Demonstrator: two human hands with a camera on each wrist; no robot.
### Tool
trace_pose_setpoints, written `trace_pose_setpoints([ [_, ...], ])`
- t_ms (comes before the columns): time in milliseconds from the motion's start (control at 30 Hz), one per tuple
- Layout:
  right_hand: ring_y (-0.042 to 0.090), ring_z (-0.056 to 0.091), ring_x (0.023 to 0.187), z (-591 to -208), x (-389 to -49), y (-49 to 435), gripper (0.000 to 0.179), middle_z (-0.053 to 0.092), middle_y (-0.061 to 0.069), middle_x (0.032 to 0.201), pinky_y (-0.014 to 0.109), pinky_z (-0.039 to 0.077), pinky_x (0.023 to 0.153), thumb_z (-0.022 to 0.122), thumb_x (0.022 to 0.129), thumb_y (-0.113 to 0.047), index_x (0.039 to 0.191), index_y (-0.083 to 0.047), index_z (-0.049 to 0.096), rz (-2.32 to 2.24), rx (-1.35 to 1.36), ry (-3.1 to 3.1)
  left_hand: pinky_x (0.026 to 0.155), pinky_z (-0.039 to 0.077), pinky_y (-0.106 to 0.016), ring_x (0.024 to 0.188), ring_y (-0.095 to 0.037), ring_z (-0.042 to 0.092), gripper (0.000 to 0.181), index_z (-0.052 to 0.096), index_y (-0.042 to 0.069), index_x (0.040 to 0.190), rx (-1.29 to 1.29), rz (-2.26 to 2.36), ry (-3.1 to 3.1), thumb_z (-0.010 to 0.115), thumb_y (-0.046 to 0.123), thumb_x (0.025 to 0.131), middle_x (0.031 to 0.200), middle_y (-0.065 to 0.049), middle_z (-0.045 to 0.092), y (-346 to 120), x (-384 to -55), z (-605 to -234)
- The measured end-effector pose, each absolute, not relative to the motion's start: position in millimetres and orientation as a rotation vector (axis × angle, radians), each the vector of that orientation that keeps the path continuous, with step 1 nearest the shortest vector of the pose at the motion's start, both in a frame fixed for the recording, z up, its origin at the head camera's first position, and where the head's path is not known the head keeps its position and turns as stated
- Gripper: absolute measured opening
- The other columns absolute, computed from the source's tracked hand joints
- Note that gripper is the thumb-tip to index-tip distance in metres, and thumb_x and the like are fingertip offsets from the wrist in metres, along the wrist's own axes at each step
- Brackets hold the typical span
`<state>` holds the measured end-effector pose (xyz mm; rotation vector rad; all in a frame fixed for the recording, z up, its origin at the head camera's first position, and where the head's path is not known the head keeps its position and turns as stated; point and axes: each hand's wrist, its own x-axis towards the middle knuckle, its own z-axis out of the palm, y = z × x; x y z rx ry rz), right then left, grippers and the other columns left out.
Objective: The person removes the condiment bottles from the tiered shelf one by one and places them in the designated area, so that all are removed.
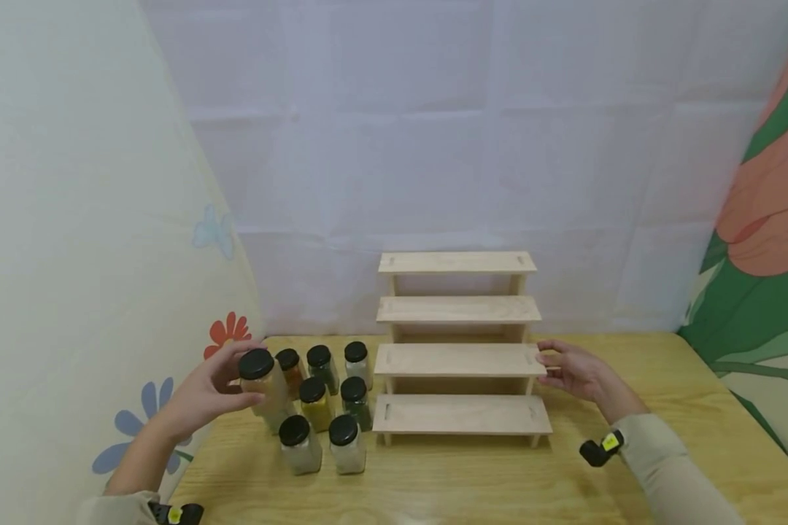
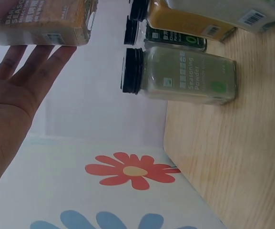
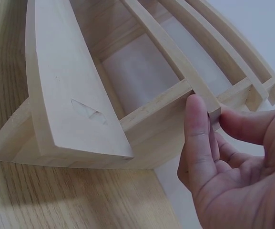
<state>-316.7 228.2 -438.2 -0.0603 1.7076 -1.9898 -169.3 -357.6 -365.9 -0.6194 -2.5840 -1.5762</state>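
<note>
My left hand (image 1: 200,394) grips a square seasoning jar (image 1: 272,394) with a black lid and light brown powder, raised above the table. In the left wrist view, the fingers curve around this jar (image 2: 46,26) and its cap is out of view. My right hand (image 1: 578,370) pinches the right end of a step on the four-tier wooden shelf (image 1: 460,414). Up close in the right wrist view, thumb and fingers (image 3: 199,138) hold the corner of that board. Several more black-lidded jars stand left of the shelf, including a yellow one (image 1: 317,412) and a pale one (image 1: 348,452).
The wooden table (image 1: 460,488) extends in front of the shelf and to its right. A white cloth (image 1: 433,146) hangs behind. Flower-printed cloth (image 1: 105,182) borders the left side, and a green and pink printed one (image 1: 762,292) the right.
</note>
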Motion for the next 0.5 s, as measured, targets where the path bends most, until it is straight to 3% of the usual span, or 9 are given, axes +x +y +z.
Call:
trace_pose_setpoints([
  [233, 0.015, 0.064, 0.083, -438.5, -316.7, 228.2, 0.028, 0.063, 0.005, 0.098, 0.024, 0.059, 0.072, 0.055, 0.103, -0.004, 0.129, -0.005, 0.045, -1.988, -0.059, 1.710, 0.076, 0.060, -0.034, 0.102, -0.011, 0.068, 0.065, 0.041, 0.010, 0.146, -0.591, -1.680, -2.578, 0.070, -0.008, 0.090, 0.121, 0.010, 0.065, -365.2, -161.7, -375.2],
  [500, 0.014, 0.065, 0.081, -438.6, -317.5, 229.3, 0.020, 0.064, 0.005, 0.094, 0.023, 0.059, 0.071, 0.055, 0.102, -0.003, 0.121, -0.010, 0.051, -1.998, -0.065, 1.687, 0.076, 0.060, -0.034, 0.100, -0.011, 0.069, 0.062, 0.045, 0.012, 0.142, -0.513, -1.668, -2.605, 0.072, -0.006, 0.089, 0.119, 0.012, 0.067, -376.4, -154.0, -387.2],
])
